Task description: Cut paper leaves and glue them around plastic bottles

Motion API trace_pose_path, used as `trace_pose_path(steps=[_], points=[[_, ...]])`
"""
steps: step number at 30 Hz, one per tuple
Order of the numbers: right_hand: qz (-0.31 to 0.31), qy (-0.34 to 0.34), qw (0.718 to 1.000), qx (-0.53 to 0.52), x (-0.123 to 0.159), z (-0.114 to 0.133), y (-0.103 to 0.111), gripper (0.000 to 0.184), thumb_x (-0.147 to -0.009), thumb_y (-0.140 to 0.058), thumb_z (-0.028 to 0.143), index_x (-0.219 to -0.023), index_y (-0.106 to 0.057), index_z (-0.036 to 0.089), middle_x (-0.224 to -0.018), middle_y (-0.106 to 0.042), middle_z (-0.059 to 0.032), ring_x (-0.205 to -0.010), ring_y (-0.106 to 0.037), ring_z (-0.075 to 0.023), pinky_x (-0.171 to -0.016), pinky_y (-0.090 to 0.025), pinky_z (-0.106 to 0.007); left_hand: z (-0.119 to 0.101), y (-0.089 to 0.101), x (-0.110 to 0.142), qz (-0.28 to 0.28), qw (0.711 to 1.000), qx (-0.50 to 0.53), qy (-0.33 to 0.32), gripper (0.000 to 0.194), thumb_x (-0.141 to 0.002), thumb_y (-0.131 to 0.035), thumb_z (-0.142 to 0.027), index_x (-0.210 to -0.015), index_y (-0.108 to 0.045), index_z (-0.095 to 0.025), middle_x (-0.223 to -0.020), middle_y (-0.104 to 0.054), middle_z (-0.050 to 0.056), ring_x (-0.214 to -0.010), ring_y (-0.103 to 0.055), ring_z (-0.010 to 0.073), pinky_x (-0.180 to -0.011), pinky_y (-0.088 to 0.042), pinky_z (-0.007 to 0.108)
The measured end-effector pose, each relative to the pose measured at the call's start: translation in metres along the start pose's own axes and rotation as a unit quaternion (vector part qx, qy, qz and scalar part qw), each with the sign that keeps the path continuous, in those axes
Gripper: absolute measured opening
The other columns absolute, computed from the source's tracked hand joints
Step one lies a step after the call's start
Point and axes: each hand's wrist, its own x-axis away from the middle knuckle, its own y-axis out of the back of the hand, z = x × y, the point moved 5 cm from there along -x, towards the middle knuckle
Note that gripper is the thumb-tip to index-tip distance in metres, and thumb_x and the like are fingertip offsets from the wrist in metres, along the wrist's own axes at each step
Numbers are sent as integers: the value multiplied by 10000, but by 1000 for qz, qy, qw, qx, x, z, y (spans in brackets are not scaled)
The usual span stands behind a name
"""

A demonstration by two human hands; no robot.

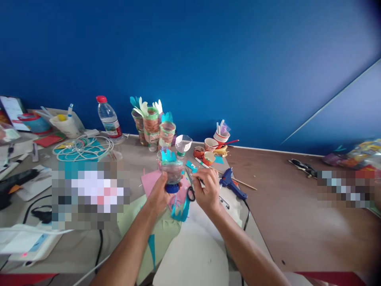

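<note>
Bottle top [173,174] in left grip [158,194]

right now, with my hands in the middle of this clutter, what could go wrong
Your right hand is close to the blue glue gun and might brush it; whether it is hot can't be told. The scissors lie between your hands and could catch a finger. The dark cord near your right forearm might snag and drag the glue gun.

A blue wall [190,59] backs a seemingly wooden table [297,230].
</note>
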Motion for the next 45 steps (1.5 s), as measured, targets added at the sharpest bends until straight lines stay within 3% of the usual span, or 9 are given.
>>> trace_pose_path(steps=[5,9,13,17,23,34,45], points=[[-10,68,997,36,0,14,6,116,-849,-556,134,-839,-615,234,-781,-627,-18,-737,-557,-151,-740,-380,-325,9,-10,3,59,996,-60,-13,347,-783,-642,-462,-933,-678,-152,-805,-664,53,-686,-593,169,-642,-484,289],[-1,83,995,61,0,14,4,116,-845,-566,123,-866,-614,227,-808,-648,-23,-768,-564,-157,-765,-373,-330,10,-14,5,75,994,-82,-15,337,-798,-630,-444,-985,-661,-165,-792,-648,47,-685,-579,172,-638,-472,294],[4,86,993,79,-1,13,2,110,-840,-563,118,-860,-609,217,-787,-647,-21,-762,-566,-153,-776,-369,-328,8,-19,6,88,991,-101,-20,346,-784,-634,-478,-918,-643,-159,-783,-638,47,-683,-568,163,-643,-465,286],[11,81,992,95,-3,13,2,106,-829,-577,123,-838,-608,225,-783,-653,-13,-752,-566,-151,-782,-366,-333,6,-23,9,79,989,-122,-14,402,-737,-660,-533,-902,-623,-168,-802,-634,39,-677,-558,149,-627,-465,268],[6,90,991,103,-2,14,1,129,-816,-596,114,-871,-611,231,-807,-663,-8,-755,-566,-152,-784,-352,-346,5,-25,11,81,987,-136,-16,457,-743,-655,-533,-1026,-607,-177,-888,-652,64,-713,-571,161,-649,-467,279],[1,101,988,120,-1,15,2,138,-819,-596,122,-880,-611,244,-802,-660,-2,-763,-563,-152,-791,-340,-347,2,-27,11,88,986,-138,-34,421,-755,-658,-499,-1018,-619,-172,-866,-651,65,-695,-564,150,-655,-460,268],[33,107,985,128,2,14,-2,158,-823,-594,130,-897,-623,267,-822,-676,3,-808,-568,-164,-829,-327,-355,3,-23,10,87,987,-133,-31,385,-782,-632,-487,-1017,-618,-182,-871,-647,55,-704,-563,149,-671,-452,264]])
